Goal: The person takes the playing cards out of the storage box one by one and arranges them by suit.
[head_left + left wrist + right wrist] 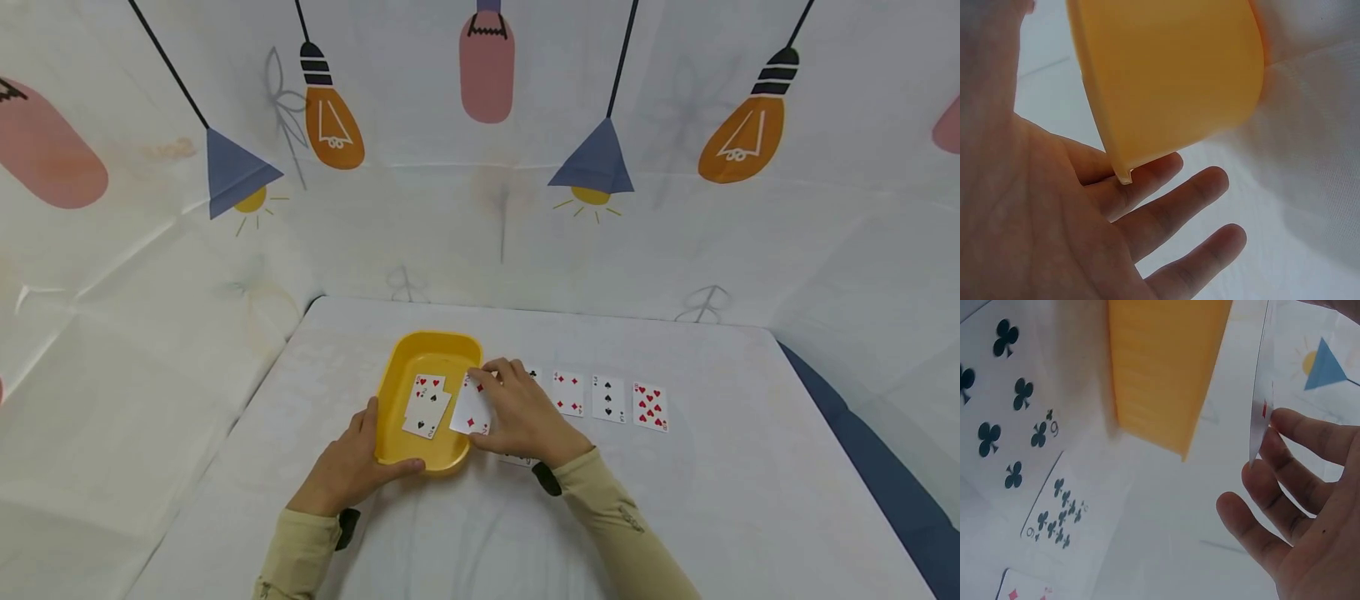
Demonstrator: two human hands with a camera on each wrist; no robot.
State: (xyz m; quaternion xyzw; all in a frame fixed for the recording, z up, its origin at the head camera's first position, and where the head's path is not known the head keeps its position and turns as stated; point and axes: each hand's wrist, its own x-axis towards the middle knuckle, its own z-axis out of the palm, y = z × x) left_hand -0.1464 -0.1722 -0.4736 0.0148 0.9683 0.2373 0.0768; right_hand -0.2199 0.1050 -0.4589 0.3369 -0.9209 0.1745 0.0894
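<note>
A yellow plastic tray (pixel 389 375) has my left hand (pixel 348 467) at its near left corner, thumb along the near rim and fingers along the left side. Seen from the left wrist, those fingers (pixel 1172 206) are spread and loosely straight beside the tray wall. My right hand (pixel 525 417) pinches a diamonds playing card (pixel 467 408) by its edges, above the tray's right side. From the right wrist, that card (pixel 1261 394) appears nearly edge-on at the fingertips. Inside the tray, a two of spades (pixel 427 414) overlaps a hearts card (pixel 430 382).
Right of the tray lie a four of diamonds (pixel 567 393), a spades card (pixel 608 398) and a hearts card (pixel 650 407) in a row. Two clubs cards (pixel 997 412) show in the right wrist view, partly behind my hand from above. A patterned sheet (pixel 420 217) hangs behind the table.
</note>
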